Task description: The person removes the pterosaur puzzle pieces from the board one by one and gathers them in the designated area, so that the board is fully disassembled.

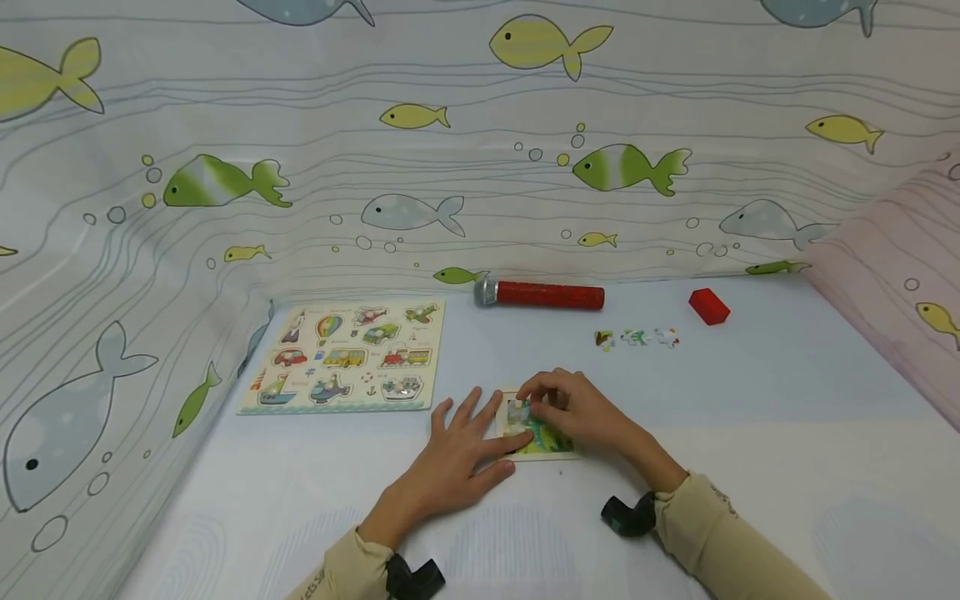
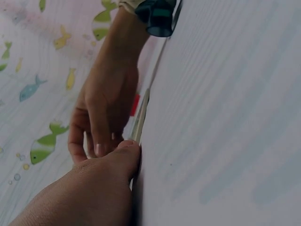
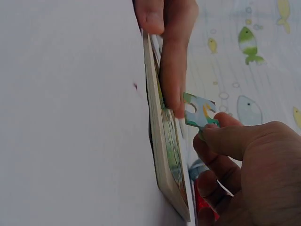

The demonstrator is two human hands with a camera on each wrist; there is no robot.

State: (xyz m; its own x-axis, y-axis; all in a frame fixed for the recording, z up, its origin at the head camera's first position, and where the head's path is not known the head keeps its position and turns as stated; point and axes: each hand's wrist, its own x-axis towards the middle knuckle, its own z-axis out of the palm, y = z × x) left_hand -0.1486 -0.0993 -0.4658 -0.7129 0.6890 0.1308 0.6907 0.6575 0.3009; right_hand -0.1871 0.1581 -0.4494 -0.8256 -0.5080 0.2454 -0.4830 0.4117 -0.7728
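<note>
Your left hand [image 1: 457, 454] lies flat with fingers spread and straight, its fingertips pressing on the left edge of the small puzzle tray [image 1: 542, 446], which sits on the pale blue table [image 1: 750, 433]. Your right hand [image 1: 581, 408] is curled over the far side of that tray, pinching a jigsaw piece [image 3: 200, 112] between thumb and fingertips just above the tray's picture; whether the piece touches the tray is hard to tell from the wrist view. Beyond the tray to the right, three loose pieces [image 1: 636, 337] lie in a row, with a red block [image 1: 708, 306] farther out. A red tube [image 1: 540, 294] lies straight beyond the tray, and a vehicle peg puzzle board [image 1: 348, 357] sits to the tray's left.
</note>
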